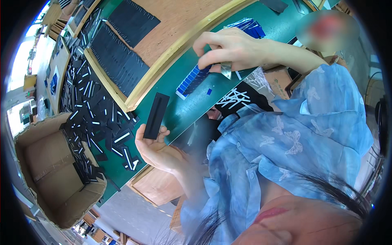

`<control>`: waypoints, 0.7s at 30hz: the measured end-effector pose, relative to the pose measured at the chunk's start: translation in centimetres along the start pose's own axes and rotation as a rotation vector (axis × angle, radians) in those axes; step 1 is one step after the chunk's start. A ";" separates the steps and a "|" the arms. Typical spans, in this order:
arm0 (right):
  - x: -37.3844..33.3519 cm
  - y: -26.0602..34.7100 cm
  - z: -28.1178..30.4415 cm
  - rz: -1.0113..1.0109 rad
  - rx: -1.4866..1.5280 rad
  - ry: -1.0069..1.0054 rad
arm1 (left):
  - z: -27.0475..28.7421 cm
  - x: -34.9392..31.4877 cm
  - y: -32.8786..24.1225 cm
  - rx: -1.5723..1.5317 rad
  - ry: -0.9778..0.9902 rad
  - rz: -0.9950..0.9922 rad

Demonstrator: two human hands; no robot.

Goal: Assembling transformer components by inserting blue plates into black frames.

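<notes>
My left hand (157, 151) is closed on a flat black rectangular plate (156, 116) with a long groove down its middle, held up at the green table's edge. The fingers of my right hand (234, 51) are bent down over a strip of small blue labels (191, 83) and pinch its upper end. A shiny pointed metal piece (226, 70) sits on a finger or the thumb of that hand. One small blue piece (209, 92) lies apart on the table, beside the strip. Behind my right hand lies a stack of blue label sheets (248, 27).
A wooden-framed board (179, 43) carries rows of black plates (116, 57). To the left lie many loose black pieces with white strips (110, 122), near an open cardboard box (53, 163). White sticks (234, 98) rest on black cloth by my lap. The green table (179, 118) ends close to my body.
</notes>
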State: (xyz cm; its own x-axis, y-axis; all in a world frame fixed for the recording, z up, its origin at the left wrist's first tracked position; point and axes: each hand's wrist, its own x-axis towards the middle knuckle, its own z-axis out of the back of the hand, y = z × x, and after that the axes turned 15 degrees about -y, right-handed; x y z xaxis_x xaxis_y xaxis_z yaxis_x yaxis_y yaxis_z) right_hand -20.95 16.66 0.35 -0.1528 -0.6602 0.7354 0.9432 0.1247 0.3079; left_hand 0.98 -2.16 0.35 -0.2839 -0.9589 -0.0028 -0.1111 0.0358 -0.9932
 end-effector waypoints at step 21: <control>1.7 2.9 -0.5 -0.286 0.249 -0.034 | -3.2 -2.6 -0.6 0.011 0.292 0.144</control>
State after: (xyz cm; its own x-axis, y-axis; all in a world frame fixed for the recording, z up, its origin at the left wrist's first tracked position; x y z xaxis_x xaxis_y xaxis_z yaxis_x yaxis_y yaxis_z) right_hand -18.35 15.50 2.19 -0.4130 -0.6700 0.6169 0.7613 0.1179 0.6376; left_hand -1.21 1.21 1.37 -0.5573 -0.8228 -0.1112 -0.0401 0.1605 -0.9862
